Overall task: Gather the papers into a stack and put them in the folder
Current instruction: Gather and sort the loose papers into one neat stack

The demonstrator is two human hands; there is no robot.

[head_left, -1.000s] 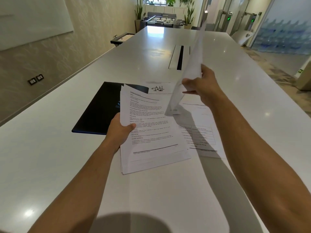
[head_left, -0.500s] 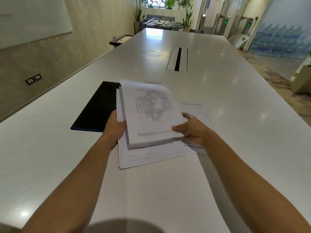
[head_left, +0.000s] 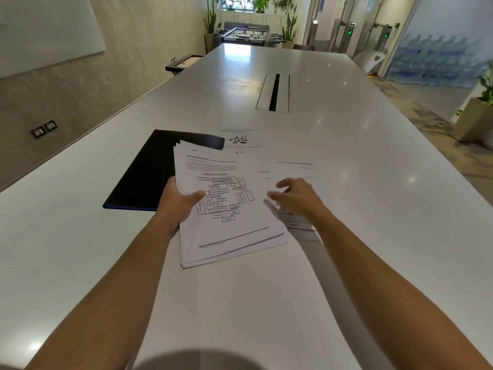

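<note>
Head view, looking down along a long white surface (head_left: 346,182) in a big room. The left hand (head_left: 177,202) has its grip on a stack of papers (head_left: 226,209): the thumb lies on top of the top sheet and the fingers are curled under the left edge. The top sheet shows a chart made of little boxes. The sheets in the stack do not line up; their edges fan out at the top and at the bottom. The near end of the stack lies on the surface.

The right hand (head_left: 296,198) is just beside the stack, on its right side. It is over a loose sheet (head_left: 296,169) that lies flat on the surface. The fingers are spread and bent a little, and the hand looks blurry, so I cannot tell if it touches the sheet. It has no hold on anything that I can see.

A dark folder (head_left: 149,172) lies shut and flat on the surface, to the left of the stack. The far corner of the stack covers part of it. One more sheet (head_left: 241,140) with a small black drawing lies past the stack, just to the right of the folder.

Farther along the surface there is a long slot with a dark gap (head_left: 273,92). A table football game (head_left: 246,34) and green plants (head_left: 289,25) stand at the far end of the room
</note>
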